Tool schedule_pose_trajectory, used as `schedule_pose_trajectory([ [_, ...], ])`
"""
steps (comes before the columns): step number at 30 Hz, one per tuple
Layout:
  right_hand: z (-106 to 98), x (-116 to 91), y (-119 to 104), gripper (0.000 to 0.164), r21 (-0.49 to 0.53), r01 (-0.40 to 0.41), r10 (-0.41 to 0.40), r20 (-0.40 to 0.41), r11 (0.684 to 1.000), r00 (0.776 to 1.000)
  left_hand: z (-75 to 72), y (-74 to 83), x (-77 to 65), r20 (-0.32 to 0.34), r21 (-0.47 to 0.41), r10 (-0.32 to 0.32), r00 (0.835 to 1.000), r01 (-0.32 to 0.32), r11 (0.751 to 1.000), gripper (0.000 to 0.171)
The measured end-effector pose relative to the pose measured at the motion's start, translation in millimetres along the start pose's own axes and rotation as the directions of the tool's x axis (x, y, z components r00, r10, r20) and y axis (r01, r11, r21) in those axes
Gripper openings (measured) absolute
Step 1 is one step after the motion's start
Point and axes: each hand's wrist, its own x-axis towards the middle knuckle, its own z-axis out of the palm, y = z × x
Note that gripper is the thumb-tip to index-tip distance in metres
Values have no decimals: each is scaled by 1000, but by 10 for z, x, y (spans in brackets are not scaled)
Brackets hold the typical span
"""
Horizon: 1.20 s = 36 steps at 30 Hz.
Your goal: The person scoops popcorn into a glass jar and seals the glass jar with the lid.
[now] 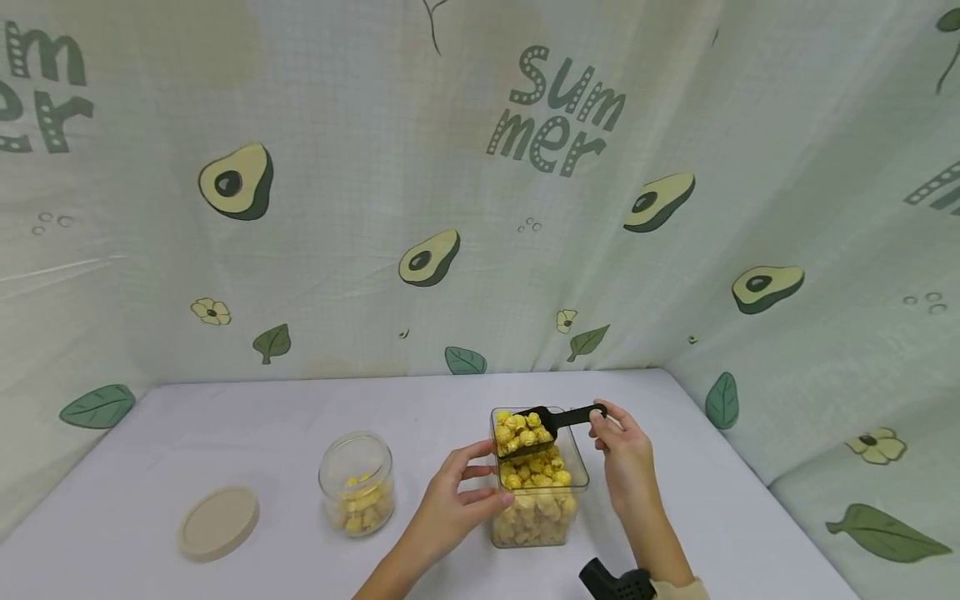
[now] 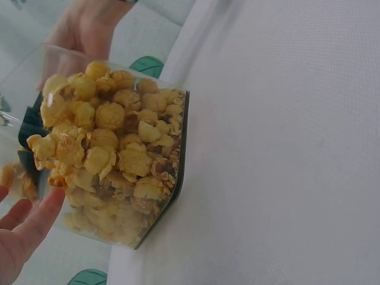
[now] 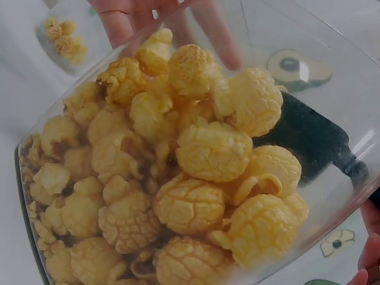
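A clear square-cornered tub [image 1: 576,467] of yellow popcorn [image 1: 540,508] stands on the table. My left hand [image 1: 461,497] touches its left side with fairly straight, spread fingers, the thumb at the front. Between thumb and fingers, my right hand [image 1: 628,458] pinches the handle end of a black scoop [image 1: 573,417]. The scoop's bowl is heaped with popcorn [image 1: 521,433] and sits tilted over the tub's opening. Through the clear wall, the right wrist view shows the dark scoop [image 3: 306,133] behind popcorn pieces [image 3: 214,151].
Left of the tub stands a clear round jar [image 1: 356,450] with some popcorn [image 1: 363,512] at its bottom. A beige round lid [image 1: 219,523] lies farther left on the white table [image 1: 262,433]. Behind hangs a printed curtain [image 1: 337,167]. A black device [image 1: 622,583] is on my right wrist.
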Motion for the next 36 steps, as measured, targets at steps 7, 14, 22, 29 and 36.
schedule_pose_trajectory([
  [7,-40,23,-26,13,33,-9,8,17,999,1000,-4,-1,1,0,-6,3,1000,-3,1000,66],
  [14,4,6,-20,12,2,-4,4,37,1000,999,-13,7,5,2,3,8,1000,-8,1000,66],
  [22,42,-12,-10,14,-22,10,-9,46,1000,999,-22,13,9,9,-1,7,1000,-7,1000,66],
  [29,-24,33,-5,11,39,-38,37,36,999,999,-26,0,6,14,-9,5,1000,-5,1000,66],
  [36,-120,66,-7,12,106,-52,43,90,993,995,-30,-19,7,13,-10,-2,1000,2,1000,66],
])
